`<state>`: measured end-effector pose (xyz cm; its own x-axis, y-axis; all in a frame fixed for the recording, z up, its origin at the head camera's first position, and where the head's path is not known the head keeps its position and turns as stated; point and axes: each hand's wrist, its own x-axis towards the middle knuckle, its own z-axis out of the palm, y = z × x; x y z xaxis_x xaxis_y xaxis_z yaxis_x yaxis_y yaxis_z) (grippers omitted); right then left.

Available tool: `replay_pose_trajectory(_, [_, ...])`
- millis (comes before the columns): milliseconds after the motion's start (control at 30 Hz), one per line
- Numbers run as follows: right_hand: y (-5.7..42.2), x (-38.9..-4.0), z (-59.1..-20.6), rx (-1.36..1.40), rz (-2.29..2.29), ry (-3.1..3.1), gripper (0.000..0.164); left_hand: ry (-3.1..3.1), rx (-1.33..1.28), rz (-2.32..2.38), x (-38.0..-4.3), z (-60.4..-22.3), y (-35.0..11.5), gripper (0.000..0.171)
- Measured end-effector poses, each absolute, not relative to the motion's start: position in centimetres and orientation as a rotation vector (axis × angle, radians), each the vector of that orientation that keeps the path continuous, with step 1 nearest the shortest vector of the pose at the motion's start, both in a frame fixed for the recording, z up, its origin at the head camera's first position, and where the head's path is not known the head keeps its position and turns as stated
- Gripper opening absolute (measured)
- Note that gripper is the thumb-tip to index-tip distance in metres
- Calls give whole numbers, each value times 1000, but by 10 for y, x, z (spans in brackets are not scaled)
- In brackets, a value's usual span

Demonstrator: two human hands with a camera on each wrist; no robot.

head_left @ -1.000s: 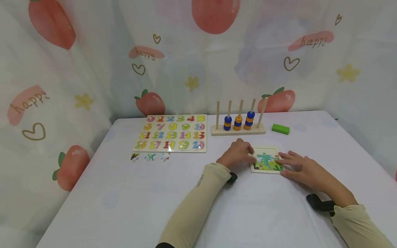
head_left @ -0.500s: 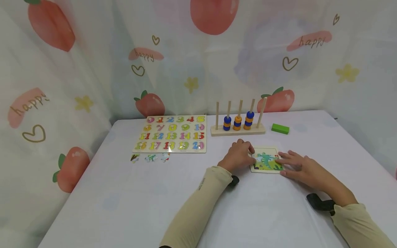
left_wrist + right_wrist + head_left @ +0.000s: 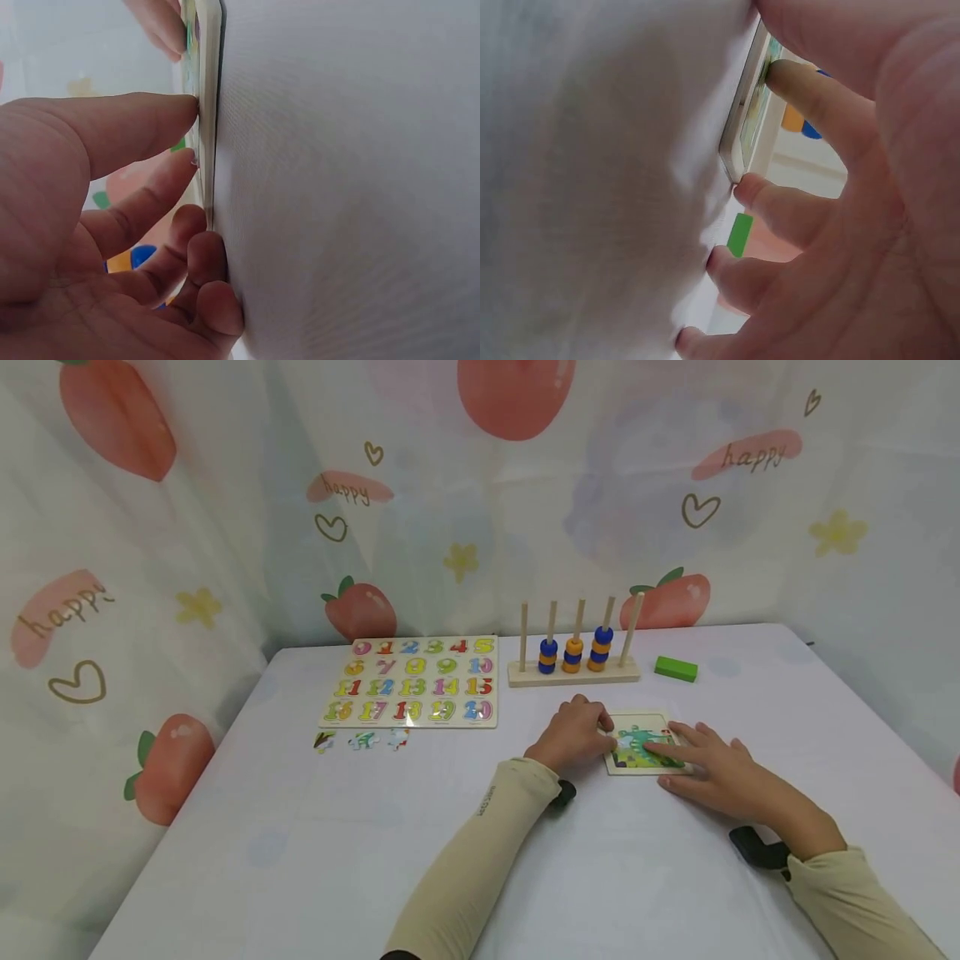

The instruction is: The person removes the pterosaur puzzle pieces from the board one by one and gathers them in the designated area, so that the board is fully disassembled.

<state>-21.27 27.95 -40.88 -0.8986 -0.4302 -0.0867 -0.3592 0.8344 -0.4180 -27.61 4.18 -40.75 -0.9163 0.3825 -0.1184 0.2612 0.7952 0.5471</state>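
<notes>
A small jigsaw puzzle with a green dinosaur picture lies flat in its pale frame on the table. My left hand is at the frame's left side. Its thumb and index fingertips pinch a puzzle piece at the picture's left edge; the piece is mostly hidden. The other left fingers curl down by the frame in the left wrist view. From the right, my right hand reaches over the frame with fingers spread. Its index fingertip touches the picture, and the thumb rests by the near edge.
Three loose jigsaw pieces lie in front of a wooden number board at the left. Behind the puzzle stands a peg rack with blue and orange beads. A green block lies right of it.
My right hand has shifted left, its index finger now farther over the dinosaur picture. The left hand stays at the frame's left side.
</notes>
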Motion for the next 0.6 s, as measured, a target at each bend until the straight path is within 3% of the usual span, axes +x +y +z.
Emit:
replay_pose_trajectory(367, [277, -212, -409, -630, -545, 2864, 58, 2657, 518, 1096, -281, -414, 44, 8])
replay_pose_trajectory(600, [277, -210, -408, -618, -543, 2868, 58, 2573, 467, 1271, -280, -416, 42, 9])
